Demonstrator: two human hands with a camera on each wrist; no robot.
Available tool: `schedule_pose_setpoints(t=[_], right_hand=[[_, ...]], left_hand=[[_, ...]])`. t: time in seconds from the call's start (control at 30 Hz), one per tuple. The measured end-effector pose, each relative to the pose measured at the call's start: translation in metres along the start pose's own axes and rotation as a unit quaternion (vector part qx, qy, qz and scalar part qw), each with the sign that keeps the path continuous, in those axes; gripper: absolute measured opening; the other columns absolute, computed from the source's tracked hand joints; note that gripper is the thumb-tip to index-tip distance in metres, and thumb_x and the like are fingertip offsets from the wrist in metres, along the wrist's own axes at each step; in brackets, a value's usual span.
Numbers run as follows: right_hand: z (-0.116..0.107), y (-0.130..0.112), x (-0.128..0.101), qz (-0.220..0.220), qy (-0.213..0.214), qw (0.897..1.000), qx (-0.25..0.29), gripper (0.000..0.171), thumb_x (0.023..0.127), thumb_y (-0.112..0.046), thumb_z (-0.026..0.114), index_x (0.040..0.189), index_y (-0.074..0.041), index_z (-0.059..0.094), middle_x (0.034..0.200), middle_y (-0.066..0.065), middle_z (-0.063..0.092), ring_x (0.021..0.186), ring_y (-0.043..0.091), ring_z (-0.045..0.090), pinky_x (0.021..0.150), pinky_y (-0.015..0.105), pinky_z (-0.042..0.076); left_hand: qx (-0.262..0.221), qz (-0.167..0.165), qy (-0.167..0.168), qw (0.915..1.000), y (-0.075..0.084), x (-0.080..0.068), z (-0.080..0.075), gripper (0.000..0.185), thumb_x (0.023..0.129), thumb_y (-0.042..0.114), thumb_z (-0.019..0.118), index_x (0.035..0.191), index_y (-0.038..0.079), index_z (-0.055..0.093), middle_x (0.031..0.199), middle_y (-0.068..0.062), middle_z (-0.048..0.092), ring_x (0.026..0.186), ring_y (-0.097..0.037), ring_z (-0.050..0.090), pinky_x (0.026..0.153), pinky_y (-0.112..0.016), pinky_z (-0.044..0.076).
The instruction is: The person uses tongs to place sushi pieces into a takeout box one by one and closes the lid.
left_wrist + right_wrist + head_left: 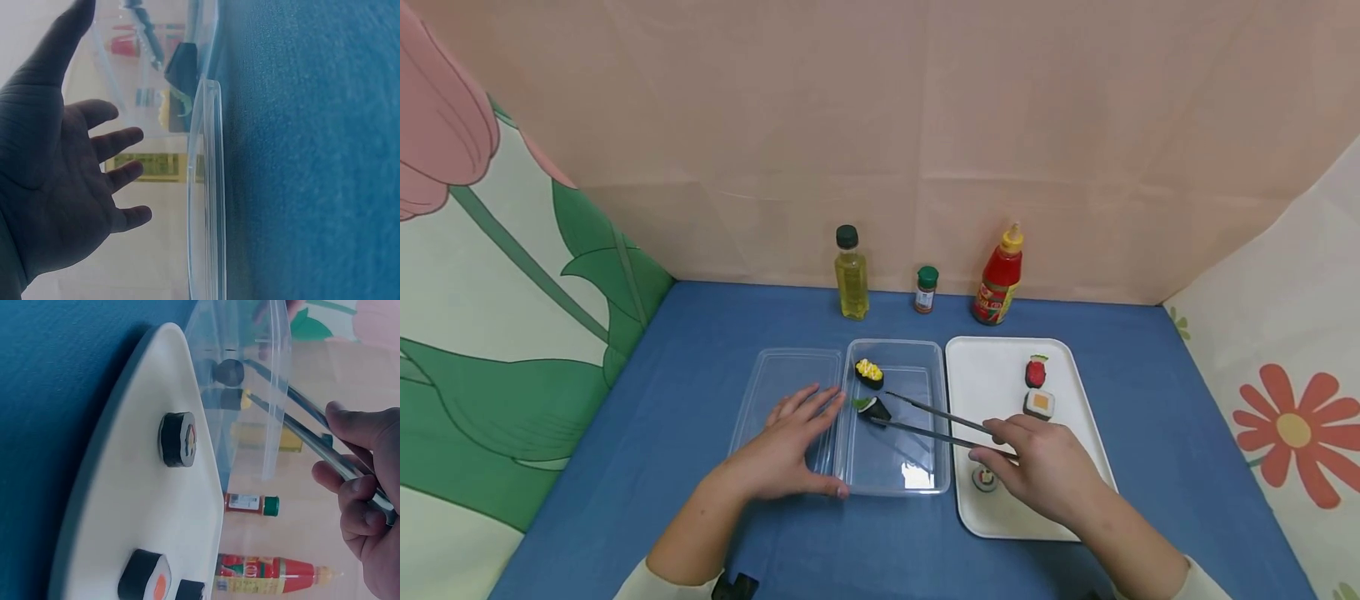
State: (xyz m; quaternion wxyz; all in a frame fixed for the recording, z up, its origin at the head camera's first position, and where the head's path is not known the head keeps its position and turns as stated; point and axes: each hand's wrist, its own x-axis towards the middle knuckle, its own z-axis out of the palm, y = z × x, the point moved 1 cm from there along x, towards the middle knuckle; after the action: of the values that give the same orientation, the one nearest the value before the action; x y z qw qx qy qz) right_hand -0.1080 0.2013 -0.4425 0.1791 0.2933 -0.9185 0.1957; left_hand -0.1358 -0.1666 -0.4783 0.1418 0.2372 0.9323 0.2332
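Nearest, the right hand (1037,471) pinches metal tongs (936,423) whose tips hold a green-topped sushi piece (872,407) inside the clear container (917,487), while the left hand (790,446) lies spread flat on the clear lid (775,367) beside it. Only the right wrist view shows the small roll (178,439) on the white tray (112,506) standing on edge. Farther back on the blue tabletop (700,333), an oil bottle (851,273), a spice jar (926,289) and a ketchup bottle (1000,277) line a pink backdrop.
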Motion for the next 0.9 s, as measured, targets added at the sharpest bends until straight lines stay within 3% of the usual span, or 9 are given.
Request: schedule_pose_setpoints(t=[0.27,0.9], right_hand=[[-0.008,0.003,-0.014,0.021,0.023,0.999,0.020,0.038,0.073,-0.027,0.095,0.103,-0.007,0.081,0.086,-0.002,0.076,0.062,-0.003,0.051,0.053,0.016,0.047],[-0.021,0.014,-0.032,0.032,0.063,0.997,0.021,0.041,0.072,-0.028,0.095,0.104,-0.007,0.081,0.086,-0.002,0.075,0.062,-0.002,0.050,0.053,0.013,0.043]], left_hand=[[-0.007,0.002,-0.002,1.0000,0.002,0.000,-0.002,0.122,0.073,0.067,0.086,0.166,0.017,0.025,0.173,-0.003,0.018,0.158,-0.039,0.007,0.117,-0.075,0.009],[-0.008,-0.002,-0.005,1.0000,0.003,0.000,-0.003,0.122,0.072,0.067,0.086,0.166,0.017,0.026,0.173,-0.003,0.018,0.158,-0.038,0.006,0.117,-0.075,0.010]])
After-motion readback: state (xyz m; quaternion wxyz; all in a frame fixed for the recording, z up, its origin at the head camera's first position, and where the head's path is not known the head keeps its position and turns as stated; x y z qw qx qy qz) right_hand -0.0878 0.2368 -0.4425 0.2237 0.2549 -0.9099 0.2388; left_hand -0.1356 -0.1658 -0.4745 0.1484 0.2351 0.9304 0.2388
